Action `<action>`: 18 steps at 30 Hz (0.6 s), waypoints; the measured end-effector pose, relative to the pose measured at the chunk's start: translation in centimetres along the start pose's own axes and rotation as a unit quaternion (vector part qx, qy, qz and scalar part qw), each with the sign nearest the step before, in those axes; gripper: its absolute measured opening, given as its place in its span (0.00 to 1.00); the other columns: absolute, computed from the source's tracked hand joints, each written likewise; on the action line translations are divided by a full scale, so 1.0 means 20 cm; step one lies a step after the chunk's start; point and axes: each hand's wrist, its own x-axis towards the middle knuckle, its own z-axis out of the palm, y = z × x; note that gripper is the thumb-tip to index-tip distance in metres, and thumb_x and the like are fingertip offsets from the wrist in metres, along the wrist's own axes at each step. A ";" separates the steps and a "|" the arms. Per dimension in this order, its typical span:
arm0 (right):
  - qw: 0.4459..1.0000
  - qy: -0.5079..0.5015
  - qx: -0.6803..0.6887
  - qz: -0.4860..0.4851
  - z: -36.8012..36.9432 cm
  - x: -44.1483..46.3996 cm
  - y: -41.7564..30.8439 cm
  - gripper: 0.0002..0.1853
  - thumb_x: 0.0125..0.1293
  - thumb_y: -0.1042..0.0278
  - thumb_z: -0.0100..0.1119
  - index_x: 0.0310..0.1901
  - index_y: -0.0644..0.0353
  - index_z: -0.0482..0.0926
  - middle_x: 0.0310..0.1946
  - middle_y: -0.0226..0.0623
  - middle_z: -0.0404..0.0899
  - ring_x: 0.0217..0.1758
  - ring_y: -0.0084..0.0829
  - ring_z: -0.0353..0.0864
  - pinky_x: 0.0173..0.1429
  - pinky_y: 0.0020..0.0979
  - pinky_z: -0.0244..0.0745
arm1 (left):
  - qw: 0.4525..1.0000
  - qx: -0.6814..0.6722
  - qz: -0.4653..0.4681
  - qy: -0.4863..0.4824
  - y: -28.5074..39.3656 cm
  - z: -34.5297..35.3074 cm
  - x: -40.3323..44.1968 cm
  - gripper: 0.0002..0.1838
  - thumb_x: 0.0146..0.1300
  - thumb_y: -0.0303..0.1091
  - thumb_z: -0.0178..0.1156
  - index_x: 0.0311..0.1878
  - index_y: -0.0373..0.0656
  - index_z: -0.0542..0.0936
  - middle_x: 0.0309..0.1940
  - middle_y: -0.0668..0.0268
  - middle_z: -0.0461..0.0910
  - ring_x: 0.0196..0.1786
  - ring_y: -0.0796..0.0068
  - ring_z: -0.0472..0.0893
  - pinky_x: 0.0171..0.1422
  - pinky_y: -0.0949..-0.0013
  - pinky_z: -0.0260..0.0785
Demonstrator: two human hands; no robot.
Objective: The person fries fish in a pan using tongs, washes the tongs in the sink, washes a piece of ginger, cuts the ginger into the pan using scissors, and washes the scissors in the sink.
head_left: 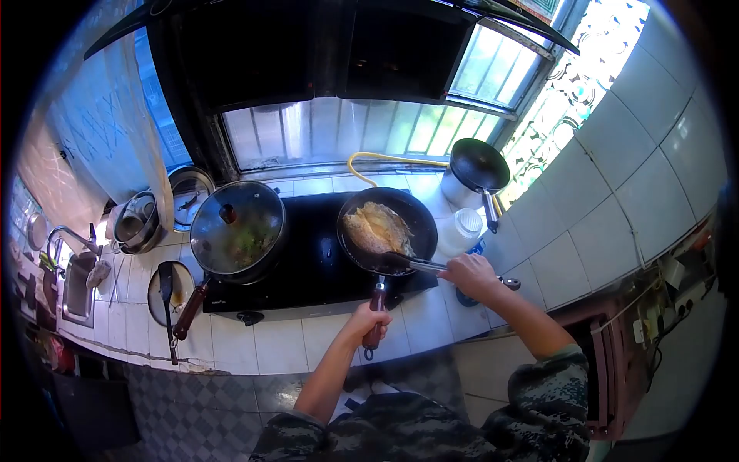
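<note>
My left hand (366, 322) is closed around the dark red handle of a black frying pan (422, 219), which sits on the right side of the stove. A large browned piece of food (377, 229), perhaps a fish, lies in the pan. In my right hand (471, 276) is a spatula (422, 265) with a dark head and a metal shaft. Its head is down in the pan at the food's lower right edge; whether it reaches under the food I cannot tell.
A lidded pan (239, 231) with greens inside stands on the stove's (315, 231) left side. Left of it, a black spatula (166, 285) lies across a plate (183, 292). At the right are a white-lidded jar (460, 232) and a small black pan (479, 165) on a pot.
</note>
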 end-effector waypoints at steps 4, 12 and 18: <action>1.000 -0.019 -0.004 0.006 -0.01 -0.01 -0.01 0.20 0.59 0.51 0.56 0.28 0.63 0.81 0.26 0.46 0.79 0.36 0.42 0.80 0.40 0.38 0.73 | 1.000 -0.003 0.008 0.000 0.01 0.01 0.00 0.14 0.48 0.22 0.60 0.33 0.42 0.63 0.19 0.65 0.70 0.16 0.77 0.71 0.18 0.72 0.66; 0.989 -0.004 0.116 0.095 -0.06 -0.11 0.06 0.22 0.60 0.46 0.53 0.28 0.58 0.82 0.23 0.43 0.78 0.29 0.41 0.78 0.35 0.39 0.72 | 0.999 -0.028 0.002 0.016 0.01 0.04 0.11 0.13 0.49 0.22 0.58 0.33 0.43 0.64 0.19 0.66 0.69 0.17 0.78 0.72 0.20 0.72 0.67; 0.862 0.046 0.481 0.152 0.20 -0.16 0.09 0.23 0.64 0.45 0.50 0.24 0.60 0.75 0.13 0.32 0.70 0.16 0.24 0.72 0.22 0.27 0.67 | 0.999 -0.031 0.016 0.013 -0.03 0.05 0.15 0.12 0.51 0.27 0.61 0.35 0.40 0.68 0.20 0.63 0.73 0.19 0.75 0.74 0.24 0.72 0.70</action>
